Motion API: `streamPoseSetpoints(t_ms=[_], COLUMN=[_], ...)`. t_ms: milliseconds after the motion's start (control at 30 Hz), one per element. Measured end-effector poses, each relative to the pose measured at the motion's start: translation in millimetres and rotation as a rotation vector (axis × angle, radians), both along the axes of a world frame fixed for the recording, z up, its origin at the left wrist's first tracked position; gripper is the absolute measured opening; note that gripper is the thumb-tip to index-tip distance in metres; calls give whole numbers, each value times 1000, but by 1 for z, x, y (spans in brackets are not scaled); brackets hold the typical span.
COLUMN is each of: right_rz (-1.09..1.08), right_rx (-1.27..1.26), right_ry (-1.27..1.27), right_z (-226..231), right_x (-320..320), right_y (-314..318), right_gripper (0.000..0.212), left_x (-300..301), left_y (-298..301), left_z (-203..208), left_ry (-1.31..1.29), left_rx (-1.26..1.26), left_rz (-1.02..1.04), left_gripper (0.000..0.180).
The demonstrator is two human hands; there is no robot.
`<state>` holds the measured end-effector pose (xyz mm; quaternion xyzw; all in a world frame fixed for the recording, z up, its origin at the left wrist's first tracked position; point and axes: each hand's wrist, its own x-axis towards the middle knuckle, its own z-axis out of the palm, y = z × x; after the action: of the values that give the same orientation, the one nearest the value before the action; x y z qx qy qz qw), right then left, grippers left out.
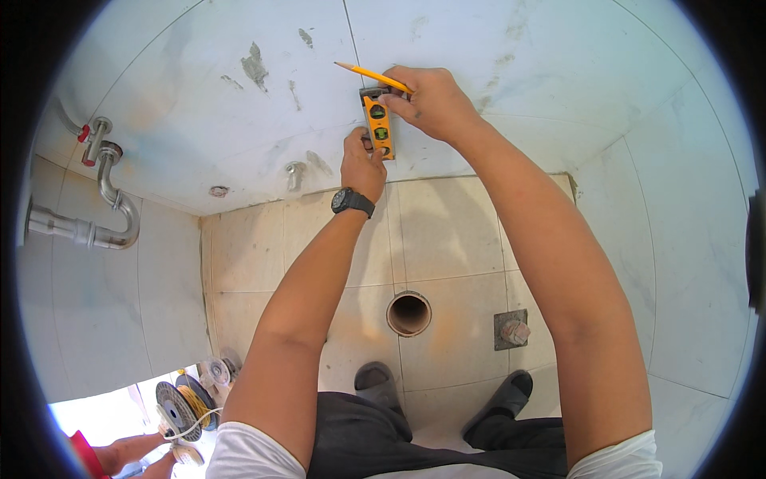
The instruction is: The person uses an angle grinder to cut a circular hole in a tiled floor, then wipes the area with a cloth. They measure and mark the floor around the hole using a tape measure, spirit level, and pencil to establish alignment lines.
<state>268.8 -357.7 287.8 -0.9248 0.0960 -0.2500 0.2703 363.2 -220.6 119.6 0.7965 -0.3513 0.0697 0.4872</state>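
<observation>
A short yellow and black spirit level (381,131) stands upright along a tile joint on the pale wall in front of me. My left hand (363,166), with a black watch on its wrist, is closed around the level's lower end, thumb on its side. At its top end, my right hand (433,102) has its thumb by the level's edge. That same hand grips a yellow pencil (363,73), whose sharpened tip points left over the wall. Some of the right hand's fingers are hidden behind the hand.
An open drain pipe (409,314) rises from the tiled floor, with a square floor fitting (511,330) to its right. Metal valve and trap pipes (120,215) stick out at left. Cable reels (177,409) and another person's limbs (132,451) show at lower left.
</observation>
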Motion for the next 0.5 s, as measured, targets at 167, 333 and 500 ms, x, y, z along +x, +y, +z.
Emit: streamPoseSetpoints(t_ms=[167,333,500], right_rz=[20,29,6], right_rx=[3,-31,-40], right_ry=[-1,-39,-11], right_z=[0,-3,-3], right_x=[0,2,2], right_y=[-1,-2,-2], right_gripper=[24,26,26], left_x=[0,0,0], left_y=[0,0,0], left_z=[1,1,1], left_ry=[-13,-19,-40], left_rx=[12,14,10], left_rz=[-6,-4,-5], left_gripper=[55,55,55])
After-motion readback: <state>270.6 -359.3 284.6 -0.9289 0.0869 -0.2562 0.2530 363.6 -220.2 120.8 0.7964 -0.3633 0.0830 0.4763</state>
